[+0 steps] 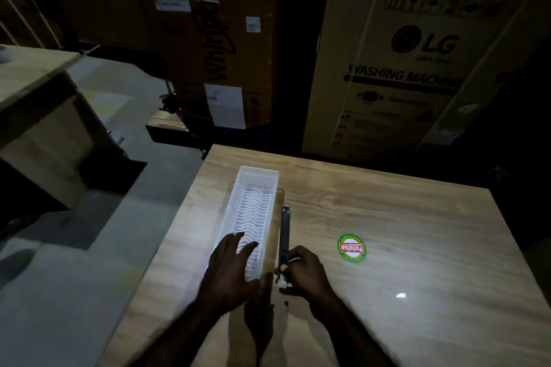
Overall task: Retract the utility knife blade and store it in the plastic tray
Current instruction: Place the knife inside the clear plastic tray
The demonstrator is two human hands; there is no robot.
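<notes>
A long clear plastic tray [255,185] with a wavy ribbed floor lies lengthwise on the wooden table [387,217]. Its inside holds nothing. Just to its right lies a dark, slim utility knife [284,228], pointing away from me and parallel to the tray. My right hand [307,272] is closed around the knife's near end, thumb and fingers pinching it. Whether the blade is out, I cannot tell in the dim light. My left hand [234,265] rests over the tray's near end with fingers spread, holding nothing.
A round green and red sticker [351,248] is stuck on the table right of the knife. Tall cardboard appliance boxes [396,62] stand behind the table. To the left are bare floor and another wooden table [32,68]. The room is dim.
</notes>
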